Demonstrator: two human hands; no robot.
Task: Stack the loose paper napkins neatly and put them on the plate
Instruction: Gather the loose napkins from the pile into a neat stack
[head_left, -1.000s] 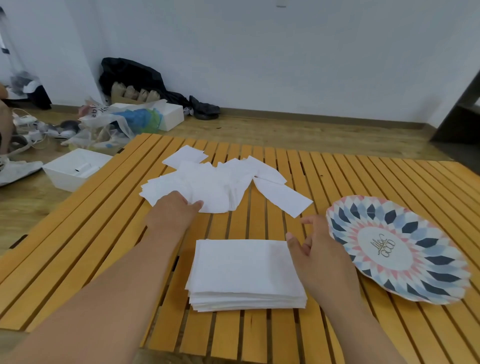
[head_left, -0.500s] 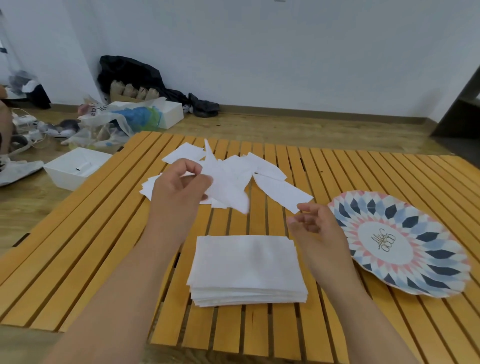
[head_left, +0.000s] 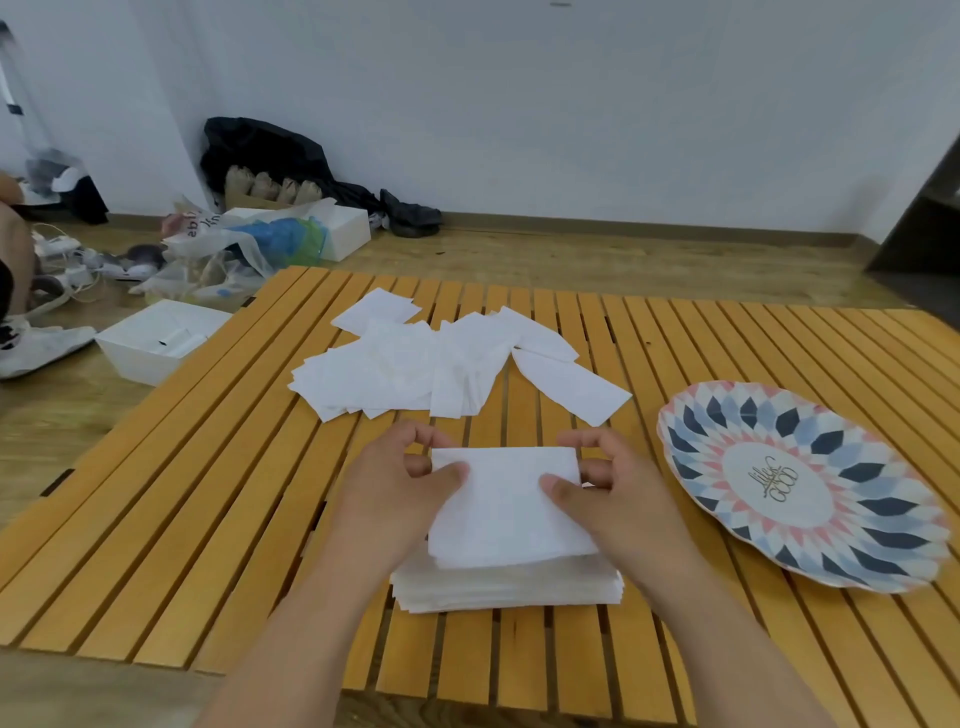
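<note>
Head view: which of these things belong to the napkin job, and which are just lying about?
Part of the job: napkin held by left hand and right hand; neat stack beneath it; loose napkins beyond; patterned plate; slatted table.
Lying about: white tray, plastic bags, black bag, cables, all on the floor.

Two bare forearms come up from the bottom edge of the frame, one left of centre and one right of centre. The left hand (head_left: 395, 488) and right hand (head_left: 618, 499) are bare as well. The lower edge cuts off the upper arms.
</note>
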